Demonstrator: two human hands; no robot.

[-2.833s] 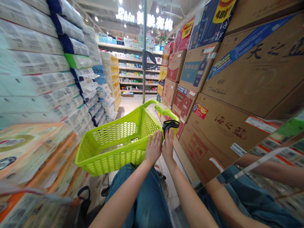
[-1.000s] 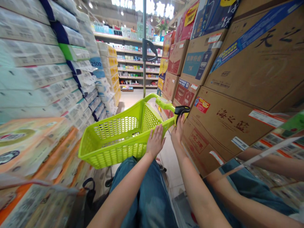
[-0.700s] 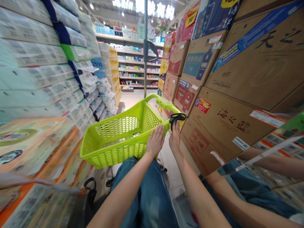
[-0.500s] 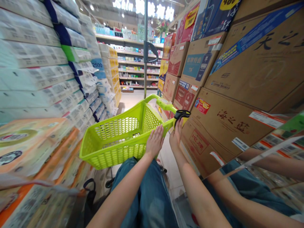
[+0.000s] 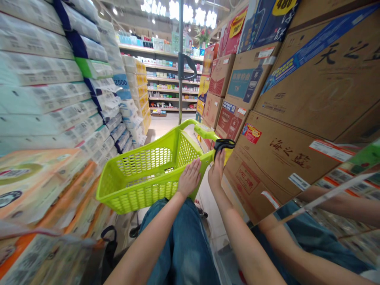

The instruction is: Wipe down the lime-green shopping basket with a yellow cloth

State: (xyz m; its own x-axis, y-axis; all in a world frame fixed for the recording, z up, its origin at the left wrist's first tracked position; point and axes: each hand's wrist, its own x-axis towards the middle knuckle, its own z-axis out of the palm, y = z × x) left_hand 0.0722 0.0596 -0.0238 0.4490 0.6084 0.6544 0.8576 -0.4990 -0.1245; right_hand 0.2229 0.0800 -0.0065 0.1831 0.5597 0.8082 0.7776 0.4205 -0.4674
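Observation:
A lime-green plastic shopping basket cart (image 5: 139,194) stands across my knees, and no goods show inside it. My left hand (image 5: 189,177) lies flat on the near side rim at its right end, fingers stretched out together. To the right, my right hand (image 5: 216,171) is raised edge-on beside the green handle. Its extended fingertips touch the black grip piece (image 5: 225,145) at the handle's end; the fingers do not visibly wrap round it. A yellow patch shows just behind those fingers.
Stacked tissue packs (image 5: 59,67) rise at left, with orange-wrapped packs (image 5: 38,178) lower down. Cardboard cartons (image 5: 282,150) wall the right side, next to a mirror-like panel (image 5: 320,225). Ahead, a grey pole with a looped handle (image 5: 187,66) stands before the stocked shelves (image 5: 169,79).
The cart and both hands have shifted slightly left in the view. Both hands keep their places on the rim and at the black grip.

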